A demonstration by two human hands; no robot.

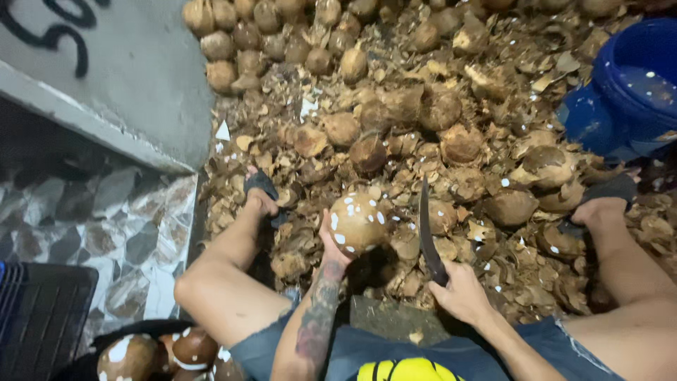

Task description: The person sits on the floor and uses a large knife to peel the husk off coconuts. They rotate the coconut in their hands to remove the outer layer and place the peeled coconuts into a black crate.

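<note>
While the left hand (333, 248) cups a coconut (357, 223), the right hand (460, 291) grips a knife (427, 229) upright.

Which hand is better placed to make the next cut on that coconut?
The right hand, probably. It already grips the knife, whose blade points up just beside the coconut. The left hand cups that coconut from below and steadies it, so it is busy holding.
</note>
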